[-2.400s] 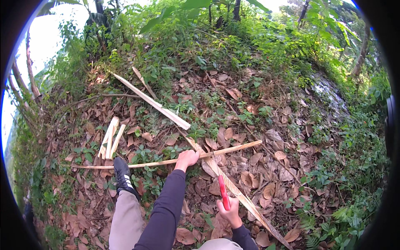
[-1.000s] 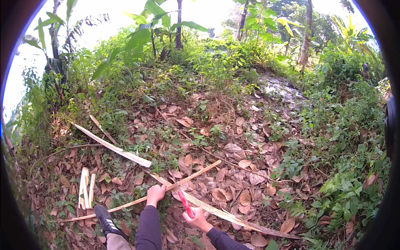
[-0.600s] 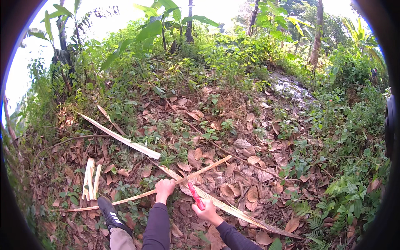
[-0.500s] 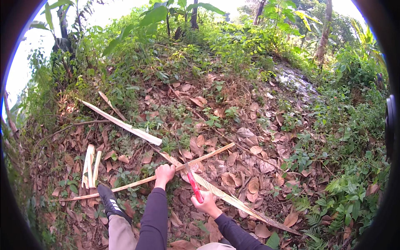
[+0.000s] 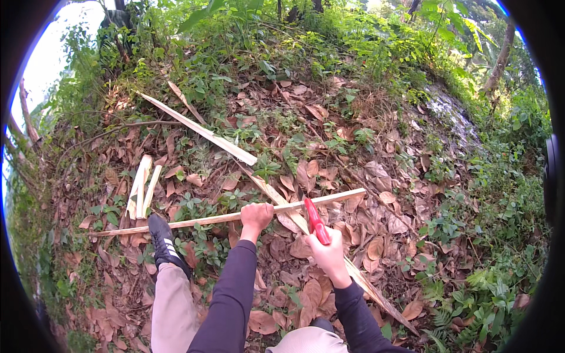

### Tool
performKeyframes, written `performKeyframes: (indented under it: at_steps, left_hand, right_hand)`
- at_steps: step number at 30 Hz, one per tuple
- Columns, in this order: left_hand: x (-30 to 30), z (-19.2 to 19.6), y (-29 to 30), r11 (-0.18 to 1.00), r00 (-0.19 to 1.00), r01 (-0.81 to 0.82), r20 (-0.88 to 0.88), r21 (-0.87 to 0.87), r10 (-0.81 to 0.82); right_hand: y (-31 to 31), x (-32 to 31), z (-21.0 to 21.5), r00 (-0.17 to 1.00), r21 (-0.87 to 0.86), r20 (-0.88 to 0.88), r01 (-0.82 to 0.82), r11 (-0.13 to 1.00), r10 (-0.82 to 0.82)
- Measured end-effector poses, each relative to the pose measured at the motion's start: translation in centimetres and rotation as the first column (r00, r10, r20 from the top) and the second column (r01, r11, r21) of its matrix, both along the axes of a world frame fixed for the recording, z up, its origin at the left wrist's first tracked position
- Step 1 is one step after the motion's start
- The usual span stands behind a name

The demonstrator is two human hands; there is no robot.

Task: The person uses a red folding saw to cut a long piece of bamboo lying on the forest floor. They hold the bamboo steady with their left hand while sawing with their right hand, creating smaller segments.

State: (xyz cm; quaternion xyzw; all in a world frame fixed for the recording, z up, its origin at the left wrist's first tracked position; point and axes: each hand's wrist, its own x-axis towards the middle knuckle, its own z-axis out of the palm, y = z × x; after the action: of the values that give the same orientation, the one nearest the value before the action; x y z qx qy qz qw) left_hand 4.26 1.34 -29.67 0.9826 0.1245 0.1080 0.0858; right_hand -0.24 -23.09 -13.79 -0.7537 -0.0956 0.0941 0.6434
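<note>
A long, thin wooden strip (image 5: 194,223) lies slantwise across the ground in front of me, over a second, wider wooden strip (image 5: 366,285). My left hand (image 5: 257,217) is wrapped round the thin strip, just left of where the two cross. In my right hand (image 5: 327,249) is a red-handled saw (image 5: 316,219), gripped by its handle. Its dark, narrow blade points away from me at the thin strip, close to the crossing. Blade detail is too small to make out.
Farther off to the left lies a long pale split piece of wood (image 5: 203,130). Several short pale sticks (image 5: 140,188) lie beside my left shoe (image 5: 168,246). Brown dry leaves and low green plants cover the ground, and a grey rock (image 5: 453,115) shows at far right.
The view has shifted, so the ground appears higher and turned. My right hand and the saw have moved forward, with the blade now pointing farther away. My left hand still grips the thin strip.
</note>
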Motion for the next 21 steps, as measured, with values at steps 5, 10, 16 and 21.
performKeyframes:
  at_steps: [5,10,16,21]
  left_hand:
    - [1.5,2.5,0.0,0.980,0.979,-0.029,-0.202,-0.195,-0.011]
    - [2.4,4.6,0.7,0.923,0.885,-0.134,-0.462,-0.362,-0.053]
    - [3.6,5.8,1.5,0.890,0.754,-0.198,-0.644,-0.410,-0.129]
    - [4.1,4.9,2.1,0.891,0.732,-0.169,-0.659,-0.421,-0.172]
  right_hand:
    - [-3.4,-5.2,-5.2,0.992,-0.031,0.122,-0.014,0.999,0.017]
    - [-3.1,-5.4,-9.2,0.979,-0.066,0.194,-0.046,0.997,0.059]
    - [-2.4,-5.7,-7.2,0.970,-0.111,0.220,-0.086,0.990,0.109]
    - [-2.6,-6.2,-6.6,0.960,-0.130,0.264,-0.065,0.989,0.097]
